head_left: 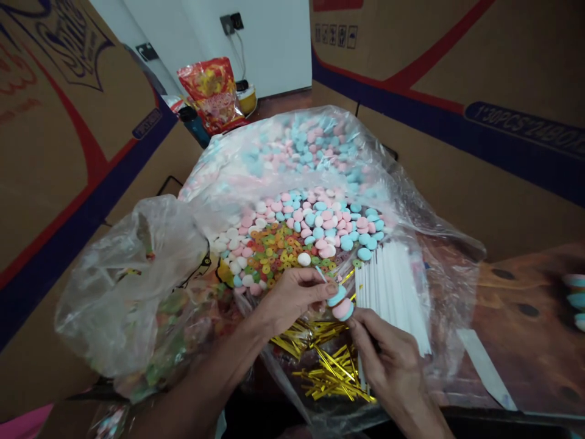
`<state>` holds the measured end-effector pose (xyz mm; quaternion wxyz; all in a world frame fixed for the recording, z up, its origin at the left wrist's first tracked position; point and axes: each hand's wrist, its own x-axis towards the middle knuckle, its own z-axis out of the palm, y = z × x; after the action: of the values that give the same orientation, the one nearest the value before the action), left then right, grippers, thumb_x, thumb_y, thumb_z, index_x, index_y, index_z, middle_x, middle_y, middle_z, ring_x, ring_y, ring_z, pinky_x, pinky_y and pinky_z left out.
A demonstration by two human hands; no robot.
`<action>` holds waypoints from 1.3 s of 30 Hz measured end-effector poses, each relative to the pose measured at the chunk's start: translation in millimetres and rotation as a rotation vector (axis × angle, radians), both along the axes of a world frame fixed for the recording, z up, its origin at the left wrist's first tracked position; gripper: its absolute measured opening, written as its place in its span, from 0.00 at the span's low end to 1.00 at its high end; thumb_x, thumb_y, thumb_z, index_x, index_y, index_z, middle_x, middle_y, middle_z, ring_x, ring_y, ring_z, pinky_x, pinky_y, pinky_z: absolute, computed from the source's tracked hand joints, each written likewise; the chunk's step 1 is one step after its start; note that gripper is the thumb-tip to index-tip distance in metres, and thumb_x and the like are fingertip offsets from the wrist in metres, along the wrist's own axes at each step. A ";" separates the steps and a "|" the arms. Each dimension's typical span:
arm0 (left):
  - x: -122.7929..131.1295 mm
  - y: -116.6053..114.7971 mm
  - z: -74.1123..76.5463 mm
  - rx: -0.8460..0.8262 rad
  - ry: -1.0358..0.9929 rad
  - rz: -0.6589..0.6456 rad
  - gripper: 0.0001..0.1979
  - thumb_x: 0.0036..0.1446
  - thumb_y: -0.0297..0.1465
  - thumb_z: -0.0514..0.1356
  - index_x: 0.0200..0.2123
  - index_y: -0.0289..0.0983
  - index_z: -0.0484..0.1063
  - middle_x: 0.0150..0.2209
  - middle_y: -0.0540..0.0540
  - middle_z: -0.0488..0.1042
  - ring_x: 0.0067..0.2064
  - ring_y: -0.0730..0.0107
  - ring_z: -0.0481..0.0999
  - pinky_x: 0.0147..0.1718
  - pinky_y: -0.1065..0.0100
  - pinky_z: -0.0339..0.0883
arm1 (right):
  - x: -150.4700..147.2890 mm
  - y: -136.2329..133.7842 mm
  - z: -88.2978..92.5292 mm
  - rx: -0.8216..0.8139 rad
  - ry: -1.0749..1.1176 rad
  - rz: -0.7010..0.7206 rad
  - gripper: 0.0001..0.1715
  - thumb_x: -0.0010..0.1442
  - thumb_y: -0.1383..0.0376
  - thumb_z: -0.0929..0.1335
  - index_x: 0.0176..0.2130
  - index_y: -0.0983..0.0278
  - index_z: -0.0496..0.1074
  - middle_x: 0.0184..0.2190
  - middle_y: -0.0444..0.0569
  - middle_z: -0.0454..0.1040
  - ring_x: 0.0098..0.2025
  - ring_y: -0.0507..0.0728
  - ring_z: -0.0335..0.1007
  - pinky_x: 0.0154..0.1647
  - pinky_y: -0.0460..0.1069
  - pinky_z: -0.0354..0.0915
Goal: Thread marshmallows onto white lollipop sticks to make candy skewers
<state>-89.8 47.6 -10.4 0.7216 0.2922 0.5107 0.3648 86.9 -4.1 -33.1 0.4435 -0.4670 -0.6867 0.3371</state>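
Observation:
Between my hands is a candy skewer point(342, 310), with blue and pink round candies threaded on a white stick whose tip sticks out at the upper left. My left hand point(297, 296) is closed, pinching near the tip and the top blue candy. Fingers of my right hand point(388, 347) are closed around the lower end, just under the candies; the rest of the stick is hidden. Ahead lie pastel candies point(329, 222) in pink, blue and white, and small coloured ring candies point(281, 250). Beside my right hand are white sticks point(393, 292). Gold twist ties point(333, 375) lie below.
Large cardboard boxes point(457, 79) stand on both sides. A clear plastic bag point(274, 171) of candies lies at the back, another plastic bag point(137, 280) at left. A red snack packet point(212, 94) stands behind. More candies point(576, 299) sit at the right edge, near a white strip point(487, 369).

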 end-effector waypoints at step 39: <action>0.7 71.5 -22.6 0.963 0.959 -0.242 0.10 0.62 0.23 0.51 0.39 0.36 0.72 0.41 0.43 0.71 0.37 0.69 0.72 0.32 0.70 0.67 | 23.2 14.8 -14.5 -0.170 -0.019 -0.243 0.15 0.66 0.58 0.64 0.31 0.63 0.70 0.20 0.39 0.60 0.21 0.48 0.57 0.21 0.41 0.56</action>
<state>-89.1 119.1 -33.0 0.2416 0.7641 0.5184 0.2983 110.1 10.6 -47.6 0.4334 -0.5856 -0.5983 0.3336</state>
